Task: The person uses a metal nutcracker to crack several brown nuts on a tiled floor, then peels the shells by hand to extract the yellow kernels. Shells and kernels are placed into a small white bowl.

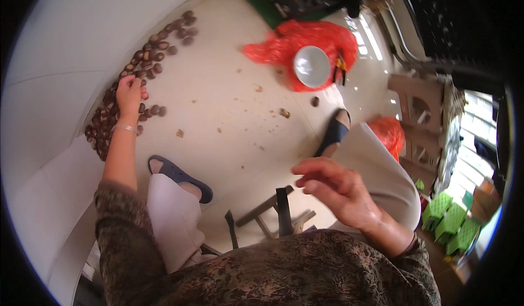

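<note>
My left hand (130, 95) reaches into a long heap of brown nuts, chestnuts by their look (107, 115), lying along the base of a white wall. Its fingers are bent over the nuts; whether they grip one is hidden. Above my right thigh hangs my right hand (337, 189), fingers loosely curled and apart, with nothing seen between them. Farther off, a white bowl (312, 66) rests on a red plastic bag (282, 46). Pliers or a similar hand tool with black and yellow parts (339, 68) lie beside the bowl. A single nut (315, 101) lies on the floor below the bag.
Shell bits (258, 89) and a broken nut piece (285, 112) are scattered over the tiled floor. My sandalled feet stand at both sides. Under me is a wooden-framed stool (266, 207). A second red bag (387, 134), a brown cabinet (417, 105) and green plastic stools (448, 220) are at the right.
</note>
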### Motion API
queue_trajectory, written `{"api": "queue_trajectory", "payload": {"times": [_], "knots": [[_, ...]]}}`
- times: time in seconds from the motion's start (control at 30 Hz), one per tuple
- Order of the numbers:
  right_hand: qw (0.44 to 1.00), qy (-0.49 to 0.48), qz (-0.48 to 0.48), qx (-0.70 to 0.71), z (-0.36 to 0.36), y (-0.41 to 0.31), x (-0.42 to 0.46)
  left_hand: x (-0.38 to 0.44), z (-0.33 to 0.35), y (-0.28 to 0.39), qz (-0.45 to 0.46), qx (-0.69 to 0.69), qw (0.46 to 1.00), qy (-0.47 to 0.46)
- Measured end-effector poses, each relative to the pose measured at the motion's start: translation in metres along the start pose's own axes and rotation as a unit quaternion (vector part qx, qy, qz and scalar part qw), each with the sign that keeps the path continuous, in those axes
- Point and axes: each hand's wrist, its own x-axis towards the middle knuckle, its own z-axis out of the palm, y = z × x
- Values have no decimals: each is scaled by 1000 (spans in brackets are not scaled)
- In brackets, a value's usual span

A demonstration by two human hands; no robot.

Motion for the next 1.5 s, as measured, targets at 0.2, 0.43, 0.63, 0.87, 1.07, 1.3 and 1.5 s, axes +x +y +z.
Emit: {"api": "queue_trajectory", "payload": {"times": [0.2,0.43,0.63,0.87,1.07,1.3,1.5], "knots": [[995,-35,-80,-48,8,1,-45,-170,-5,141,-9,-202,938,-280],[941,-63,-231,240,14,-1,-68,-362,27,238,127,-183,895,-386],[892,-98,-325,298,8,-19,-89,-431,29,266,241,-205,888,-334],[848,-68,-460,256,16,-67,-129,-450,13,296,357,-345,809,-314],[761,-55,-644,54,16,-106,-164,-455,-15,317,530,-346,706,-318],[699,-255,-664,69,15,-105,-204,-488,-38,334,602,-368,585,-400],[632,-173,-755,-4,21,-122,-219,-499,-11,329,544,-510,530,-404]]}}
